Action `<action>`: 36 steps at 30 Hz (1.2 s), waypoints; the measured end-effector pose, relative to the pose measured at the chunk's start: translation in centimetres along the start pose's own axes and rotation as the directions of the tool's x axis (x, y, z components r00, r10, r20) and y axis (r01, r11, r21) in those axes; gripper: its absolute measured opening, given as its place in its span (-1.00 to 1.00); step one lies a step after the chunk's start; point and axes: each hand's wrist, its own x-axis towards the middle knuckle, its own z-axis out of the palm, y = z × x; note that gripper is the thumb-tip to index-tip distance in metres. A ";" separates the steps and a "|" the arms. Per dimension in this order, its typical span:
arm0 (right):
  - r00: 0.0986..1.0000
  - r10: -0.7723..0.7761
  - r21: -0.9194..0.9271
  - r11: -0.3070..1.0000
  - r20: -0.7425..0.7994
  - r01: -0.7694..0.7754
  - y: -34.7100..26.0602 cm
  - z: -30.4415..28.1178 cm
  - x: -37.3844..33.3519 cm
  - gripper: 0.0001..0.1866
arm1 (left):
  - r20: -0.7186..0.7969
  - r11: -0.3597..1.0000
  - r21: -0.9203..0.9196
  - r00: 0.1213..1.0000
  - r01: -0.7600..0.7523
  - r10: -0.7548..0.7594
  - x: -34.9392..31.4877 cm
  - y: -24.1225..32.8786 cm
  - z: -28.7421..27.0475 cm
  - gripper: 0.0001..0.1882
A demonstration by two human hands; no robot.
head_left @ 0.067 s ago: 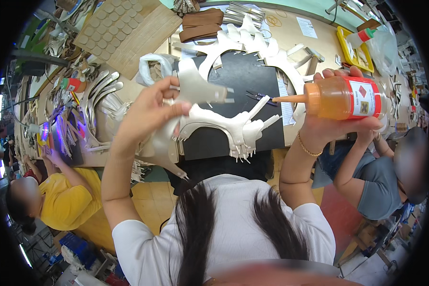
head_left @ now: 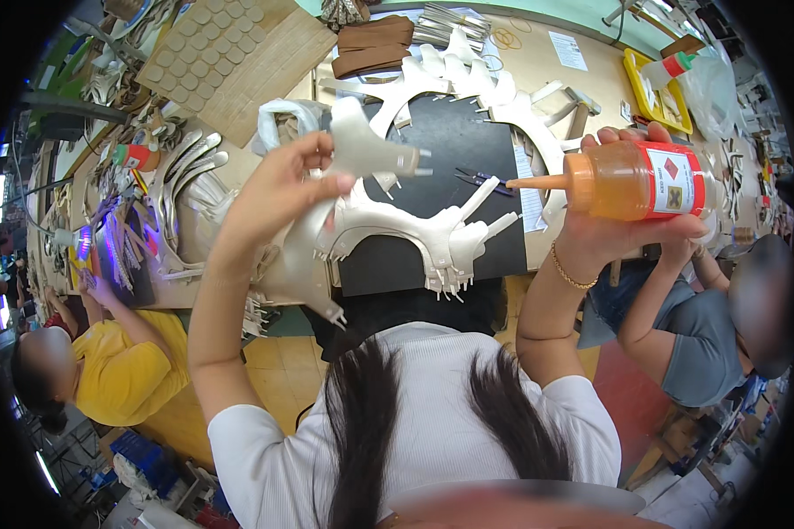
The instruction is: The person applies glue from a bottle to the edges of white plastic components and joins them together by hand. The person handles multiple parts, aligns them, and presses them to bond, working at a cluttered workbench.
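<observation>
Cutout (head_left: 362, 154), a pale leather piece, is pinched up over the table (head_left: 538, 62) by the left hand (head_left: 278, 189); right hand (head_left: 609, 225) grips a bottle (head_left: 631, 181), nozzle aimed left at it.

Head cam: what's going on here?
A person at a workbench holds a pale cut piece up in the left hand. The right hand grips an orange squeeze bottle on its side, nozzle pointing left toward that piece without touching it. More pale cut pieces lie on a dark mat below. Two other people sit at either side.
</observation>
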 end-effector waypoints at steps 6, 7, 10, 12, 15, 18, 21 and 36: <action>0.932 -0.056 0.418 0.902 0.358 -0.106 0.6 -1.7 0.5 0.19 | -0.085 0.875 0.476 0.986 -0.087 0.144 13.0 -5.7 -1.7 -0.60; 0.922 -0.074 0.411 0.906 0.381 -0.097 0.5 -2.0 0.5 0.18 | -0.082 0.849 0.517 0.980 -0.112 0.179 14.5 -6.4 -1.7 -0.59; 0.937 -0.084 0.364 0.930 0.340 -0.049 -0.4 -3.0 0.7 0.16 | -0.153 0.720 0.693 0.969 -0.033 0.192 17.0 -7.5 -1.1 -0.53; 0.946 -0.077 0.363 0.931 0.315 -0.045 -0.8 -3.3 0.6 0.16 | -0.193 0.605 0.790 0.897 -0.099 0.398 16.7 -7.7 -0.6 -0.53; 0.938 -0.088 0.330 0.944 0.336 -0.029 -0.9 -3.6 0.8 0.15 | -0.194 0.568 0.812 0.858 -0.132 0.476 14.4 -7.2 0.6 -0.57; 0.930 -0.066 0.380 0.921 0.361 -0.082 -0.2 -3.6 0.9 0.13 | 0.001 0.672 0.701 0.943 -0.238 0.333 10.1 -7.0 2.9 -0.62; 0.937 -0.023 0.417 0.899 0.349 -0.133 0.7 -3.3 0.8 0.11 | 0.356 0.580 0.659 0.878 -0.479 0.320 5.3 -7.7 6.0 -0.61; 0.947 -0.033 0.336 0.938 0.320 -0.081 0.3 -2.4 -0.5 0.10 | 0.374 0.368 0.807 0.882 -0.462 0.287 1.3 -10.2 8.6 -0.62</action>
